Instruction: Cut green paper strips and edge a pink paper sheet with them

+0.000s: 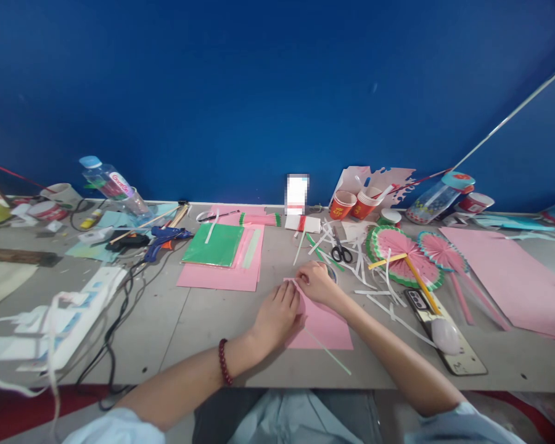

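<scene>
My left hand (280,311), with a dark red bead bracelet (225,362) on the wrist, rests flat over the left side of a pink paper sheet (328,330). Its fingers lie stretched out. At the sheet's far edge, my right hand (317,280) has its fingers closed in a pinch beside the left fingertips; what lies between them is too small to make out. A thin pale strip (329,354) runs slantwise over the sheet and past its near edge. Partly hidden behind my right hand is a roll of tape (333,274).
Black scissors (341,253) lie among white paper strips (361,262). Pink-and-green paper fans (404,256) and a phone (462,354) are on the right. On the left are a green paper pack (213,245), a blue glue gun (169,239) and a power strip (90,317) with cables.
</scene>
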Demonstrator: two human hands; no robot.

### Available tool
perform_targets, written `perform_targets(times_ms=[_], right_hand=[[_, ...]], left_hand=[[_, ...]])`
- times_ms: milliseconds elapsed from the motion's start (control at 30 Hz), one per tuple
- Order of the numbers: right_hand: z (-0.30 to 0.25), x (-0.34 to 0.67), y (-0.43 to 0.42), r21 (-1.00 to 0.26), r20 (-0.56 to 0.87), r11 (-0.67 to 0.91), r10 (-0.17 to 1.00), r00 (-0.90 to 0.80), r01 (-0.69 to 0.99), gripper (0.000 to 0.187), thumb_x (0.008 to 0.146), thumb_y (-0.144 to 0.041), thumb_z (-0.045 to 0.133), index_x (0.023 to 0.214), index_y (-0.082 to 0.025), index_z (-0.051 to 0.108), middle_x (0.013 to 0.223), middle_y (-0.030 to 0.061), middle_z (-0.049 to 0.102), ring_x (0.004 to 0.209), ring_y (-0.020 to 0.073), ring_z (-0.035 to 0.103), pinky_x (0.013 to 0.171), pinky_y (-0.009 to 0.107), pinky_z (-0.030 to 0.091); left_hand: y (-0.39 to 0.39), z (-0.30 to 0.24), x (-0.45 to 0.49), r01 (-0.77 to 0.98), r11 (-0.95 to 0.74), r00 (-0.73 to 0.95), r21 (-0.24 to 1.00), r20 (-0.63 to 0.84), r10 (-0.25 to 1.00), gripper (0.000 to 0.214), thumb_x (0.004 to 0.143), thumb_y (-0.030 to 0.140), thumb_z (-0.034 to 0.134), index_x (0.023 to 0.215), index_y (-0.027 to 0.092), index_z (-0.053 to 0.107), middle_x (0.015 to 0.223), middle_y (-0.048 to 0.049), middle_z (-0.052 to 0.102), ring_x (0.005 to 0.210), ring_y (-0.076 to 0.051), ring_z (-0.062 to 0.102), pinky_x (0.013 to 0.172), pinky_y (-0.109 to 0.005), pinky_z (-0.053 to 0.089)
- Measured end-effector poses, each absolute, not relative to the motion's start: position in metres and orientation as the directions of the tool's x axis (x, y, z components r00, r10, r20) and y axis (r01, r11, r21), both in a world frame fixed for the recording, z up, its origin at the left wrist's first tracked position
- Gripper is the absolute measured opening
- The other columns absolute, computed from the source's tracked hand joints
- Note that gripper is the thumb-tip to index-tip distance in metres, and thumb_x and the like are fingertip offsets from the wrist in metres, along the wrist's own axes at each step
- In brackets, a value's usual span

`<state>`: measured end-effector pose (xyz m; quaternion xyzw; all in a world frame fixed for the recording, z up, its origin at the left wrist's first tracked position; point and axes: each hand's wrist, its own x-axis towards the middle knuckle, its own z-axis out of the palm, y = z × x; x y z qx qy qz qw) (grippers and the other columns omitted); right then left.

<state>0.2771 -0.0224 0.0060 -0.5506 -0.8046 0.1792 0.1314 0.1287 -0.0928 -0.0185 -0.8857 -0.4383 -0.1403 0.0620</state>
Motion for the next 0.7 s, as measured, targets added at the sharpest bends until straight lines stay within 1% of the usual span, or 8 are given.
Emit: perform_targets(times_ms=[267,367,467,700], right_hand=[[0.0043,0.2777,-0.0223,-0.444,0.028,0.339,0.931,-0.365,0.83,0.016,0.074,-0.013,0.05,0.067,-0.018,0.064,0.07,0.0028,0.064,0.08,0.0177,0.055,0.079,0.03,0.029],[0.0031,0.278,-0.022,-0.446,0.035,0.342,0.93,-0.366,0.827,0.016,0.074,-0.014,0.05,0.067,-0.018,0.063,0.069,0.0027,0.064,0.08,0.0176,0.055,0.079,0.03,0.03],[0.0025,0.2777,-0.0216,-0.437,0.035,0.338,0.932,-0.36,0.833,0.015,0.074,-0.014,0.051,0.066,-0.018,0.063,0.068,0.0023,0.063,0.079,0.0174,0.055,0.078,0.03,0.03],[0.0054,0.2768,-0.0226,-0.402,0.013,0.339,0.931,-0.365,0.85,0.016,0.076,-0.015,0.05,0.068,-0.018,0.064,0.069,0.0027,0.064,0.08,0.0177,0.057,0.079,0.03,0.031]], left_hand=[[-0.0934,-0.0202,0.1289,0.796,-0.604,0.573,0.025,0.289,0.767,0.048,0.084,0.032,0.053,0.123,0.004,0.049,0.127,-0.0211,0.055,0.12,-0.03,0.05,0.094,-0.04,0.043],[-0.0931,-0.0218,0.1289,0.798,-0.602,0.573,0.019,0.288,0.768,0.049,0.084,0.033,0.054,0.122,0.003,0.05,0.127,-0.0217,0.055,0.12,-0.03,0.05,0.094,-0.04,0.043],[-0.093,-0.0224,0.1292,0.8,-0.6,0.571,0.011,0.295,0.766,0.049,0.083,0.033,0.053,0.121,0.002,0.051,0.127,-0.0215,0.055,0.119,-0.03,0.05,0.094,-0.04,0.043],[-0.0937,-0.0187,0.1298,0.807,-0.59,0.566,0.019,0.258,0.783,0.046,0.084,0.033,0.052,0.12,0.005,0.052,0.128,-0.0206,0.054,0.119,-0.031,0.051,0.092,-0.04,0.045]])
